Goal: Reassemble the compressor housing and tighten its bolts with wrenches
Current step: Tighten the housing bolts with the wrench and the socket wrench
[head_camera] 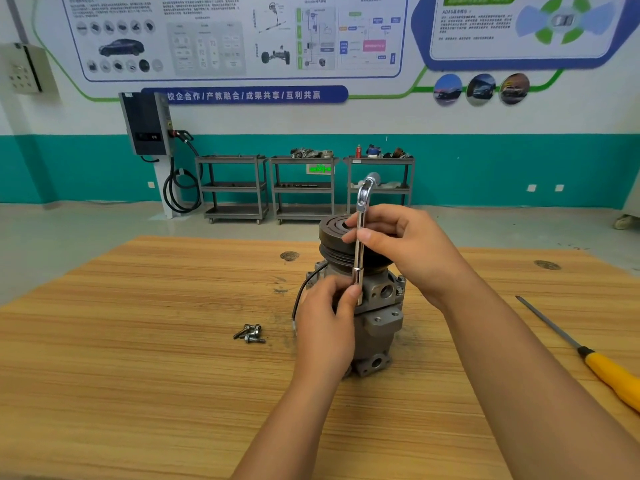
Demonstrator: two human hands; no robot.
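Head view shows the compressor (375, 317) standing pulley-up on the table (138, 368), steady for bolting. Over it the right hand (405, 244) grips the upright wrench (360, 237) mid-shaft while the left hand (325, 327) pinches its lower end, probably readying it. Loose bolts (251, 333) lie just left, within reach; a screwdriver (604, 370) rests far right

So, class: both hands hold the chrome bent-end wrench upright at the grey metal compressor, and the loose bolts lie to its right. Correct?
No: the head view shows the loose bolts lying left of the grey metal compressor, not right. The left hand and right hand do hold the chrome bent-end wrench upright.
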